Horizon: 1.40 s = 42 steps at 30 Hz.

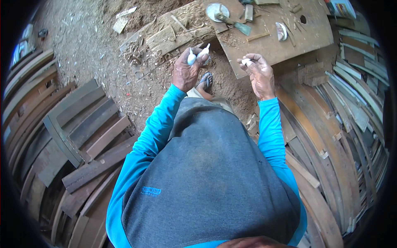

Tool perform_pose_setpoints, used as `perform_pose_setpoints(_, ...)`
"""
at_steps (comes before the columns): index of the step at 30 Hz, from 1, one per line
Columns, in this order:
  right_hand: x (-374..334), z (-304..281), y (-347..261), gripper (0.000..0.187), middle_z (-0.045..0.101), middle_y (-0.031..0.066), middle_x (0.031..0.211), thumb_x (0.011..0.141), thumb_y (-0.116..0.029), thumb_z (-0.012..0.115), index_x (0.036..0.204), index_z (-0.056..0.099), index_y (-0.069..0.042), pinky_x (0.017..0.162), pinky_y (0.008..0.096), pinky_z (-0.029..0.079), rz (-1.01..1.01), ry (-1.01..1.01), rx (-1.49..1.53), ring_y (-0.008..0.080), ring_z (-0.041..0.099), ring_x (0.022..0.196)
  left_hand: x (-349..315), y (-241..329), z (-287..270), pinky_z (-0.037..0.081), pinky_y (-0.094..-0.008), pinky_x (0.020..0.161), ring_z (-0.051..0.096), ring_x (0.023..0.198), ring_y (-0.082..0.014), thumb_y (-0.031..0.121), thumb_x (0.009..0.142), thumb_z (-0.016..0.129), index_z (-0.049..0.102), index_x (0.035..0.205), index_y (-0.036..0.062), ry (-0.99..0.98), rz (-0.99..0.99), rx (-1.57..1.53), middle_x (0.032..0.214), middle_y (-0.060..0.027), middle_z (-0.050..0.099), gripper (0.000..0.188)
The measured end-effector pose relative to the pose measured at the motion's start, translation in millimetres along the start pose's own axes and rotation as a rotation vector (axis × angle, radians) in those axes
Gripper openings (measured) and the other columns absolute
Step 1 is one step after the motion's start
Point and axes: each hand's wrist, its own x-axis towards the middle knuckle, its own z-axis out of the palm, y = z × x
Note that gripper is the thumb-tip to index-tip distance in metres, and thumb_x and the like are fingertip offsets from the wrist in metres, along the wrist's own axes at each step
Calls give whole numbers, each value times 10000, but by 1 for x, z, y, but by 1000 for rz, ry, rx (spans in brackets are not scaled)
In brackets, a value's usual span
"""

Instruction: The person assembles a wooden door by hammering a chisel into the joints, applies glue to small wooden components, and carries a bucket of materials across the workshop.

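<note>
Two small white squeeze bottles with narrow pointed nozzles, one bottle (pixel 191 58) and a second bottle (pixel 203 53), stand tip up in my left hand (pixel 185 75). Its fingers are closed round them. My right hand (pixel 261 77) is raised a little way to the right, over the near edge of a wooden board (pixel 264 49). Between its thumb and fingertips it pinches a small white piece (pixel 246 62), partly hidden and too small to name surely.
A brush (pixel 233 24), a round white lid-like disc (pixel 215 11) and wood scraps lie on the board. Planks with shavings (pixel 178 39) sit ahead on the dirt ground. Stacked timber (pixel 95 124) lines my left side, and long boards (pixel 314 120) my right. My sandalled foot (pixel 204 84) shows below.
</note>
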Motion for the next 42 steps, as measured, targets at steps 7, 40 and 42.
perform_pose_setpoints(7, -25, 42, -59, 252, 711, 99, 1077, 961, -44, 687, 1193, 615, 21, 902, 292, 570, -298, 67, -98, 161, 692, 1011, -4, 23, 42, 546, -272, 709, 653, 771, -99, 252, 967, 725, 669, 1066, 30, -189, 2, 89, 852, -42, 698, 249)
perform_pose_setpoints(40, -3, -88, -98, 152, 732, 62, 842, 932, -146, 748, 929, 674, -12, 665, 281, 522, -194, -47, -480, 75, 654, 797, 5, 28, 181, 556, -288, 625, 685, 714, -153, 119, 936, 731, 637, 1059, 15, -306, 341, 601, 840, -98, 698, 187)
perform_pose_setpoints(42, -5, -113, -108, 160, 723, 59, 830, 936, -159, 742, 940, 678, -13, 667, 288, 519, -164, -104, -505, 85, 647, 783, 1, 27, 205, 566, -286, 643, 686, 755, -143, 118, 955, 710, 634, 1077, 21, -312, 101, 495, 869, -88, 706, 173)
